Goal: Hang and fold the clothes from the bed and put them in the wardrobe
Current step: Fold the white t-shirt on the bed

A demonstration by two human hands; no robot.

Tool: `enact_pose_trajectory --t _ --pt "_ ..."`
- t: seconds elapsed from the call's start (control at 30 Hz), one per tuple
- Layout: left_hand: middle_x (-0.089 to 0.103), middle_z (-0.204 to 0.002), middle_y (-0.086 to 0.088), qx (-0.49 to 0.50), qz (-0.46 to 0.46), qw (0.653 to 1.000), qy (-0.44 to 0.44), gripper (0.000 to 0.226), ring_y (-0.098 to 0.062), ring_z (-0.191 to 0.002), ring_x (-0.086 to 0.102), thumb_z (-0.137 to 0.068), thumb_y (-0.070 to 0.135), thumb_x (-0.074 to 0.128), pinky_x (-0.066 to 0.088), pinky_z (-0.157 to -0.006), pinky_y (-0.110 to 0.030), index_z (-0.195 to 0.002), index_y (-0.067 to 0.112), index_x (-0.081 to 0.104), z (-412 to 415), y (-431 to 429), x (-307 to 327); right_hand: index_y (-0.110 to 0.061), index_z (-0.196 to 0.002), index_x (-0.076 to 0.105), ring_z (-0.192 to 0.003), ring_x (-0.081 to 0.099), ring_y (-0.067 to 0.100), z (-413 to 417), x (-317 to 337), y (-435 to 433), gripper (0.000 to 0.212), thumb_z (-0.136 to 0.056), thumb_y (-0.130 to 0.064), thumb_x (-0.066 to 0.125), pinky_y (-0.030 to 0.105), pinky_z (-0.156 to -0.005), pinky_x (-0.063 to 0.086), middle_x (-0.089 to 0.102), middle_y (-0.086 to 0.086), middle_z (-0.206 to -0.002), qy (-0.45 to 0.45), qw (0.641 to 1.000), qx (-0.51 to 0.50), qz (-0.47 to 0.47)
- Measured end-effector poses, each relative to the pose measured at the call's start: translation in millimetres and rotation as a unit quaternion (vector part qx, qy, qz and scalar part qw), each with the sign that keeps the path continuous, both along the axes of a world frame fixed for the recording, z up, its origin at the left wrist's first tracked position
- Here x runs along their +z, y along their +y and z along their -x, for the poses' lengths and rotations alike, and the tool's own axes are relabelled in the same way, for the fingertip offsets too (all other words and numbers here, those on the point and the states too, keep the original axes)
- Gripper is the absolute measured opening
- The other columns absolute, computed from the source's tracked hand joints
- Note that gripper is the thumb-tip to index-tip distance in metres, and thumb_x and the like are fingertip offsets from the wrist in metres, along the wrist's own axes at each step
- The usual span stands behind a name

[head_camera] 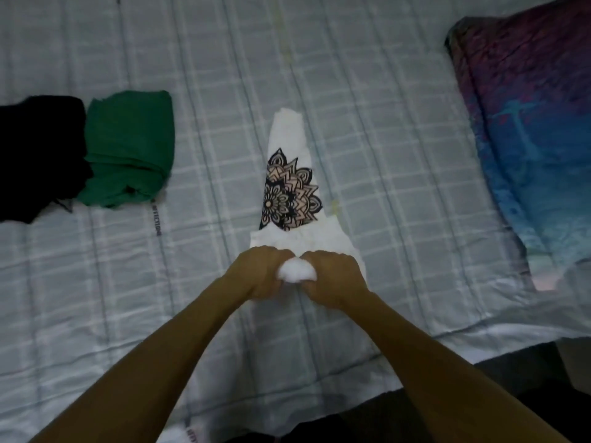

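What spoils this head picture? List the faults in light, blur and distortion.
Head view: dim, flat light, no hard shadows; the white bunch gripped between the left hand and right hand is blown out, its folds lost; the black garment is crushed to a shape without detail; the whole frame is soft, print on the white shirt slightly smeared; wide-angle bending curves the bedsheet lines.

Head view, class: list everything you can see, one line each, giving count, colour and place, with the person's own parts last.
white garment: one, white with a black and pink mandala print, folded narrow, lying mid-bed with its near end bunched in the hands
green garment: one, green, folded, left on the bed
black garment: one, black, far left, beside the green one
bedcover: one, pale checked, under everything
pillow: one, purple and blue, right
left hand: one, gripping the white garment
right hand: one, gripping it alongside
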State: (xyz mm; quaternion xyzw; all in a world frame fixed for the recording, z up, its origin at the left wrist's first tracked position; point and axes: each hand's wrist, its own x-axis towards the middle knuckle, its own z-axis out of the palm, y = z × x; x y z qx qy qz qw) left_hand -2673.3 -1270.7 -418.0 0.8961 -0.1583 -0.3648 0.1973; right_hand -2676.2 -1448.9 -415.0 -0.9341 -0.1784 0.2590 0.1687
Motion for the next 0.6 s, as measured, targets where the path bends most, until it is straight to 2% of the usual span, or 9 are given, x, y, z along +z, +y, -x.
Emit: enact_pose_trajectory --t 0.1,0.17,0.2,0.27,0.33,0.4,0.43,0.5,0.6 --pt "0.063 -0.118 -0.002 -0.039 0.045 0.990 0.130 0.044 -0.021 -0.106 0.059 -0.078 0.021 0.070 0.046 -0.088 -0.027 -0.121 0.018 0.062 -16.8 6.2 41.9 -0.023 -0.118 0.063 -0.101 0.059 0.021 -18.7 42.4 2.5 0.063 -0.062 -0.052 0.055 0.023 -0.074 0.037 0.064 0.003 -0.116 0.167 0.983 0.073 0.029" --pt "0.064 -0.108 0.001 -0.044 0.050 0.973 0.219 0.036 -0.019 -0.097 0.060 -0.072 0.024 0.073 0.050 -0.082 -0.029 -0.107 0.025 0.063 -30.3 13.7 64.1 -0.022 -0.114 0.064 -0.092 0.057 0.022 -36.3 68.2 7.5 0.062 -0.058 -0.048 0.059 0.025 -0.069 0.040 0.063 0.007 -0.115 0.248 0.965 0.075 0.043" --pt "0.064 -0.103 0.003 -0.042 0.046 0.973 0.222 0.031 -0.017 -0.093 0.060 -0.071 0.027 0.073 0.051 -0.078 -0.028 -0.100 0.029 0.062 -40.2 16.6 71.5 -0.022 -0.112 0.063 -0.090 0.057 0.023 -46.3 78.4 10.7 0.058 -0.060 -0.047 0.060 0.025 -0.069 0.041 0.063 0.008 -0.115 0.248 0.965 0.065 0.053" --pt "0.064 -0.101 0.002 -0.005 0.022 0.992 0.124 0.028 -0.018 -0.090 0.060 -0.071 0.033 0.073 0.048 -0.076 -0.028 -0.097 0.028 0.061 -64.4 24.5 83.1 -0.024 -0.118 0.059 -0.097 0.058 0.024 -65.1 91.0 16.0 0.056 -0.067 -0.048 0.058 0.027 -0.073 0.042 0.062 0.006 -0.118 0.139 0.987 0.025 0.074" --pt "0.061 -0.116 -0.002 0.057 -0.016 0.998 -0.037 0.042 -0.022 -0.102 0.058 -0.076 0.036 0.071 0.047 -0.084 -0.033 -0.115 0.024 0.059 -85.1 35.8 86.4 -0.024 -0.127 0.054 -0.107 0.056 0.024 -77.8 95.0 18.5 0.046 -0.081 -0.033 0.058 0.031 -0.082 0.043 0.059 0.004 -0.121 -0.002 0.997 -0.069 0.031" --pt "0.050 -0.133 -0.005 0.093 -0.055 0.989 -0.101 0.059 -0.026 -0.115 0.051 -0.081 0.035 0.067 0.045 -0.091 -0.039 -0.134 0.025 0.044 -89.9 44.7 78.0 -0.019 -0.131 0.052 -0.112 0.054 0.025 -82.8 86.2 20.9 0.046 -0.085 -0.017 0.056 0.034 -0.090 0.042 0.057 0.007 -0.125 -0.087 0.983 -0.148 -0.058" --pt "0.042 -0.140 -0.008 0.091 -0.069 0.989 -0.096 0.067 -0.028 -0.121 0.046 -0.083 0.036 0.066 0.042 -0.095 -0.041 -0.141 0.024 0.035 -87.1 45.6 71.8 -0.017 -0.132 0.051 -0.116 0.051 0.026 -82.4 79.4 22.3 0.047 -0.086 -0.017 0.056 0.036 -0.095 0.040 0.055 0.008 -0.128 -0.094 0.982 -0.147 -0.074" --pt "0.026 -0.150 -0.014 0.077 -0.076 0.991 -0.074 0.081 -0.032 -0.132 0.034 -0.083 0.044 0.064 0.036 -0.104 -0.045 -0.148 0.023 0.019 -71.0 41.3 52.3 -0.017 -0.140 0.042 -0.131 0.039 0.025 -71.9 55.9 26.3 0.053 -0.089 -0.025 0.056 0.037 -0.106 0.030 0.044 0.010 -0.142 -0.057 0.993 -0.096 -0.047" --pt "0.003 -0.156 -0.020 0.059 -0.092 0.991 -0.081 0.097 -0.035 -0.143 0.008 -0.080 0.055 0.061 0.020 -0.113 -0.050 -0.151 0.021 0.005 -38.4 30.4 18.2 -0.019 -0.150 0.020 -0.145 0.010 0.025 -43.4 14.7 29.6 0.071 -0.091 -0.038 0.055 0.038 -0.115 0.014 0.014 0.011 -0.157 0.010 0.999 -0.031 0.020"
